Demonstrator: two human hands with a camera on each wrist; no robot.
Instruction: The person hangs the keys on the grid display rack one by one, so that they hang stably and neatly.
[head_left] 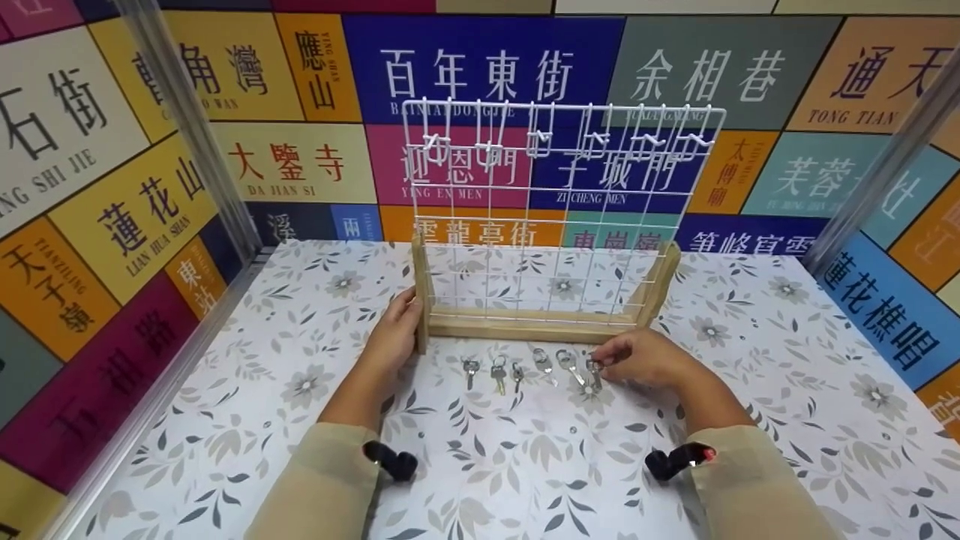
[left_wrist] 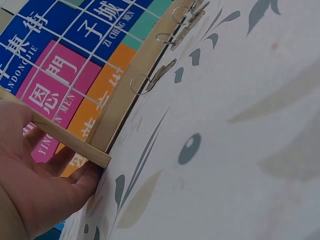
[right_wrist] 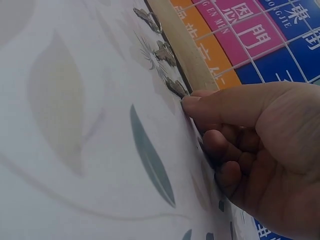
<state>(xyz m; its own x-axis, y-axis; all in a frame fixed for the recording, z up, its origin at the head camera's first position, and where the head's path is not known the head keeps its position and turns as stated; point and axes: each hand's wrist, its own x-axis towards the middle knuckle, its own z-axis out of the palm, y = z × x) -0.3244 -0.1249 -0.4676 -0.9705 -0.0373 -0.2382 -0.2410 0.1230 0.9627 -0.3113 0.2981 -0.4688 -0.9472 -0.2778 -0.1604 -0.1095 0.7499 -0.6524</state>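
A white wire grid rack (head_left: pixel 555 193) stands upright in a wooden stand (head_left: pixel 536 328). My left hand (head_left: pixel 394 326) grips the stand's left wooden upright (left_wrist: pixel 75 141), fingers behind it. In front of the base, several keys with metal rings lie in a row, among them a silver key (head_left: pixel 470 371) at the left end. At the right end of that row, my right hand (head_left: pixel 649 358) pinches a key (head_left: pixel 594 373) by its ring between thumb and forefinger. The right wrist view shows this key (right_wrist: pixel 175 87) still at the tabletop, its ring partly hidden by the fingertips.
White hooks (head_left: pixel 540 142) hang in a row along the grid's top. A floral cloth (head_left: pixel 480 465) covers the table. Behind stands a wall of coloured name panels (head_left: pixel 307 161), with clear upright edges at the left and right.
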